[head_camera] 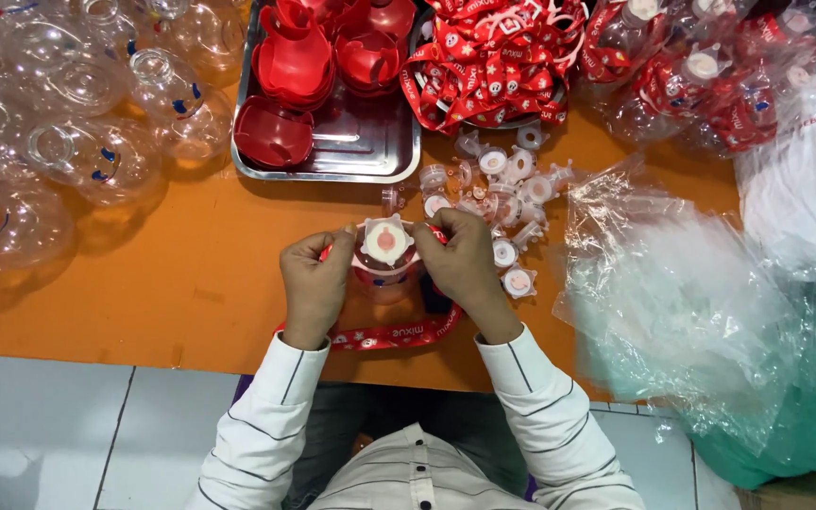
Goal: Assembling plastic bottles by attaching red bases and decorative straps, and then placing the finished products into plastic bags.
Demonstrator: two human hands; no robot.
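My left hand point(315, 279) and my right hand point(462, 263) both grip a clear round plastic bottle point(384, 274) over the orange table point(191, 274). A white cap with a pink centre point(387, 240) sits on the bottle's top, with my fingertips pinching at its edges. A red printed strap point(399, 334) hangs from the bottle and loops below my wrists. Just right of my right hand lies a heap of loose white caps point(512, 184).
A steel tray point(370, 156) with red plastic parts point(295, 66) stands at the back. Clear round bottles point(96, 142) crowd the back left. Red straps point(488, 61) pile at the back middle, strapped bottles point(701, 85) at the back right. Clear plastic bags point(682, 293) lie at the right.
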